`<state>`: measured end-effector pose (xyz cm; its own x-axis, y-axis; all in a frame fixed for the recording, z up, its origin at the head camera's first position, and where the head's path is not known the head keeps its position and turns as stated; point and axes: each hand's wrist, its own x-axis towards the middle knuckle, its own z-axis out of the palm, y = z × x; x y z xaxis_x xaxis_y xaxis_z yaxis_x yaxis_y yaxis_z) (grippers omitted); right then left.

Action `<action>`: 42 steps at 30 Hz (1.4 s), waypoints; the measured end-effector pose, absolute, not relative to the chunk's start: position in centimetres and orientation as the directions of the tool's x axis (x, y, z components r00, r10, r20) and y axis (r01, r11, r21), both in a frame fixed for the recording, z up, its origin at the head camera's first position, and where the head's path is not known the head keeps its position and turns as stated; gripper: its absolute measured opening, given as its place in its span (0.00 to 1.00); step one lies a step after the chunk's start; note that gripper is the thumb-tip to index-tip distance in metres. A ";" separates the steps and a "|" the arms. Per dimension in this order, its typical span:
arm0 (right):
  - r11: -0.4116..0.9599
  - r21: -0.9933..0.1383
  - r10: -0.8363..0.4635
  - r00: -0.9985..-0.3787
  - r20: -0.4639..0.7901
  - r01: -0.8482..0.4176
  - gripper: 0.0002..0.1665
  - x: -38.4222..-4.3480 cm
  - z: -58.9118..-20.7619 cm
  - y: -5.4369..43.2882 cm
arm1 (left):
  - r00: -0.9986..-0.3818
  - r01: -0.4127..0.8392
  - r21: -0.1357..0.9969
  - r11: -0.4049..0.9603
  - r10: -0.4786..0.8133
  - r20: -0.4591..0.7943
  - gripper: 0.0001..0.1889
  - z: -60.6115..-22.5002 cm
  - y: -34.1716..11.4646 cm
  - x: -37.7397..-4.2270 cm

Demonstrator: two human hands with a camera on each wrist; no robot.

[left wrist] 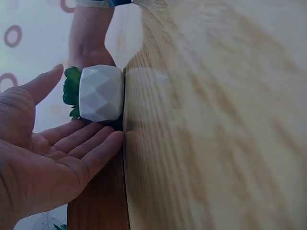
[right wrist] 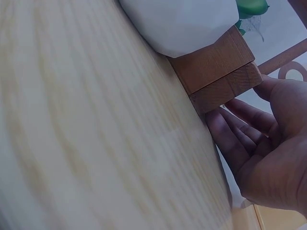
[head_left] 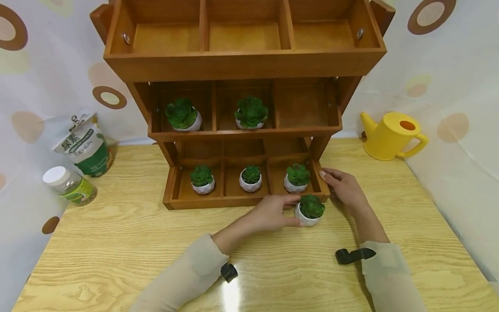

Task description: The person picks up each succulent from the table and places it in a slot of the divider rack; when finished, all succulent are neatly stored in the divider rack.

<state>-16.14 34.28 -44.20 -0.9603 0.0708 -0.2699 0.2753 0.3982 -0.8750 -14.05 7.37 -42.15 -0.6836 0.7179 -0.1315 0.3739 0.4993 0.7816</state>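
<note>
In the head view, a small succulent in a white faceted pot (head_left: 307, 216) stands on the table just in front of the wooden shelf's lowest tier (head_left: 210, 203). My left hand (head_left: 274, 212) is at the pot's left side, its fingers fairly straight. The left wrist view shows the fingers (left wrist: 98, 155) beside the white pot (left wrist: 101, 93), with the thumb held apart from it. My right hand (head_left: 345, 188) touches the right front corner of the lowest tier. In the right wrist view, its fingers (right wrist: 235, 143) lie against the outer wooden side (right wrist: 225, 91), the thumb near the top edge.
The lowest tier holds potted succulents at left (head_left: 202, 180), middle (head_left: 251, 178) and right (head_left: 296, 178). Two more, left (head_left: 183, 115) and middle (head_left: 251, 113), sit one tier up. A yellow watering can (head_left: 386, 136) stands right; a bag (head_left: 87, 147) and a jar (head_left: 72, 186) stand left.
</note>
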 end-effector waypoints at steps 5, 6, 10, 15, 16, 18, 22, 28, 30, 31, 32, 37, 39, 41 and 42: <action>0.407 -0.870 0.076 -0.960 -0.270 0.277 0.42 -16.1 -44.1 34.2 | -0.684 0.381 0.770 0.511 0.716 -0.137 0.38 -42.1 7.5 -14.1; 0.410 -0.869 0.077 -0.960 -0.270 0.277 0.42 -16.0 -44.0 34.1 | -0.682 0.384 0.768 0.512 0.718 -0.137 0.38 -42.1 7.6 -14.1; 0.408 -0.869 0.082 -0.959 -0.271 0.280 0.42 -16.0 -44.0 34.1 | -0.675 0.402 0.757 0.514 0.725 -0.134 0.39 -42.1 7.9 -14.1; 0.405 -0.871 0.071 -0.960 -0.272 0.277 0.42 -16.1 -44.2 34.1 | -0.672 0.403 0.758 0.513 0.728 -0.136 0.38 -42.1 8.4 -14.1; 0.405 -0.872 0.069 -0.960 -0.272 0.276 0.42 -16.1 -44.2 34.1 | -0.672 0.406 0.756 0.514 0.728 -0.134 0.38 -42.1 8.6 -14.1; 0.405 -0.871 0.068 -0.959 -0.274 0.278 0.41 -16.1 -44.3 34.2 | -0.670 0.410 0.756 0.510 0.731 -0.130 0.37 -42.1 8.8 -14.1; 0.409 -0.870 0.071 -0.960 -0.271 0.276 0.41 -16.2 -44.2 34.2 | -0.669 0.406 0.752 0.520 0.730 -0.143 0.38 -42.0 9.3 -13.9; 0.410 -0.869 0.073 -0.960 -0.270 0.275 0.42 -16.0 -44.0 34.2 | -0.668 0.376 0.749 0.546 0.719 -0.188 0.39 -42.0 9.9 -13.8; 0.407 -0.871 0.070 -0.960 -0.271 0.275 0.42 -15.9 -44.0 34.1 | -0.669 0.377 0.749 0.545 0.719 -0.187 0.38 -42.0 10.1 -13.8; 0.409 -0.871 0.069 -0.961 -0.268 0.273 0.43 -15.9 -44.0 34.1 | -0.670 0.380 0.748 0.544 0.720 -0.183 0.37 -42.1 10.3 -13.8; 0.412 -0.870 0.068 -0.962 -0.265 0.269 0.43 -15.9 -44.0 34.1 | -0.670 0.385 0.747 0.542 0.721 -0.178 0.36 -42.2 10.4 -13.8; 0.430 -0.865 0.066 -0.964 -0.257 0.260 0.44 -15.8 -43.9 34.1 | -0.664 0.412 0.740 0.531 0.731 -0.155 0.35 -42.5 11.0 -14.0; 0.433 -0.862 0.069 -0.963 -0.261 0.264 0.44 -15.9 -43.9 34.1 | -0.661 0.414 0.741 0.528 0.734 -0.154 0.35 -42.6 11.1 -14.1; 0.434 -0.861 0.067 -0.963 -0.262 0.264 0.44 -15.9 -43.9 34.1 | -0.658 0.417 0.742 0.526 0.737 -0.153 0.35 -42.6 11.3 -14.2; 0.437 -0.859 0.068 -0.962 -0.263 0.266 0.45 -15.9 -44.0 34.1 | -0.657 0.415 0.744 0.524 0.738 -0.154 0.35 -42.7 11.3 -14.2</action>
